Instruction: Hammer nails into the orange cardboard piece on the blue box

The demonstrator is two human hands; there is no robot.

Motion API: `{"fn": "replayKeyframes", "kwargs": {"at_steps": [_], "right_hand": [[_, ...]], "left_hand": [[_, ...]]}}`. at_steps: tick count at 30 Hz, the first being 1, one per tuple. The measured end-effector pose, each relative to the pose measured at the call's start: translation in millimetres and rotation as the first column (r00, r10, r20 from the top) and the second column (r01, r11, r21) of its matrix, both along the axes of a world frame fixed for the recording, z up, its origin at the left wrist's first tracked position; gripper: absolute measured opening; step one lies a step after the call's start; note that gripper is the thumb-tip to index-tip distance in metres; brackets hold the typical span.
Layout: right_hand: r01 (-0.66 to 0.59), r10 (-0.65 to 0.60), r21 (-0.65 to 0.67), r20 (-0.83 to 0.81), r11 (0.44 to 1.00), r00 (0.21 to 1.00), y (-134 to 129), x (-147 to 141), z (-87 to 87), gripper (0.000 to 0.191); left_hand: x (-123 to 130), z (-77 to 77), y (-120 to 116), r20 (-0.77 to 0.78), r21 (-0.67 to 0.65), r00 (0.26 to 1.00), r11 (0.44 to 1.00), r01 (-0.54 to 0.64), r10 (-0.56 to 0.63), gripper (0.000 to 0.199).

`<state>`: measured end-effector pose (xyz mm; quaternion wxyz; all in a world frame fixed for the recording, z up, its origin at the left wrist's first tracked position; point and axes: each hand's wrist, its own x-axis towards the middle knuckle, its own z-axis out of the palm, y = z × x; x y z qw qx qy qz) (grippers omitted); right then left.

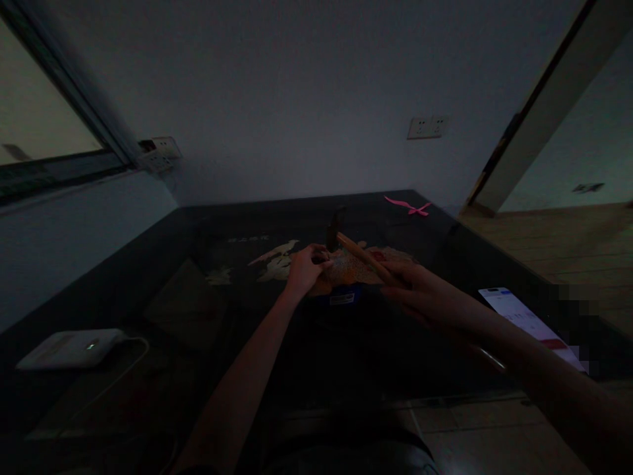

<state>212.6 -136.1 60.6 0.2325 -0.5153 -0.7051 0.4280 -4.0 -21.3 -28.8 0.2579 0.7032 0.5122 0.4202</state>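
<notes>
My right hand (408, 287) is wrapped round the wooden handle of a hammer (363, 254). The hammer's dark head is raised just above and beside my left fingertips. My left hand (309, 264) is pinched over the patterned middle of the dark table, and what its fingers hold is too small and dim to name. Just in front of my left hand lies a blue packet (345, 296) with a pale label.
The dark table (321, 356) bears a white device (74, 348) with a cable at the left, a lit phone (531, 323) at the right and a pink ribbon (413, 208) at the back. A wall with sockets (428, 127) stands behind.
</notes>
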Motion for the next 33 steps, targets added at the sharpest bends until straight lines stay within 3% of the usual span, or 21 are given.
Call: {"fn": "replayKeyframes", "kwargs": {"at_steps": [3, 8, 10, 15, 22, 26, 33], "right_hand": [[-0.003, 0.005, -0.040, 0.046, 0.999, 0.999, 1, -2, -1.6, 0.035], [-0.019, 0.013, 0.193, 0.035, 0.981, 0.999, 2, -1, 6.6, 0.033], [-0.045, 0.039, 0.218, 0.029, 0.975, 0.999, 3, -1, 7.3, 0.033], [-0.056, 0.053, 0.051, 0.067, 0.997, 0.996, 6, -1, -0.5, 0.031], [-0.048, 0.049, 0.164, -0.003, 0.985, 0.999, 9, 2, -0.8, 0.030], [-0.074, 0.072, 0.091, 0.028, 0.993, 0.997, 10, 2, -7.4, 0.027], [-0.003, 0.002, -0.035, -0.036, 0.999, 0.999, 1, 3, -5.9, 0.038]], "left_hand": [[0, 0.3, -1, 0.003, 0.014, 1.000, 1.000, 0.010, -0.010, 0.028], [0, 0.2, 1, -0.037, 0.012, 0.999, 1.000, -0.008, 0.008, 0.026], [0, -0.8, 2, -0.045, 0.010, 0.999, 1.000, -0.018, 0.019, 0.027], [-1, -5.7, 4, -0.045, 0.034, 0.999, 0.999, -0.012, 0.014, 0.030], [0, 0.1, 1, -0.085, 0.026, 0.995, 0.998, -0.051, 0.053, 0.035], [-1, -0.6, 1, -0.063, 0.023, 0.997, 0.999, -0.040, 0.042, 0.034], [-2, -3.9, 3, -0.071, 0.026, 0.997, 0.999, -0.020, 0.022, 0.033]]}}
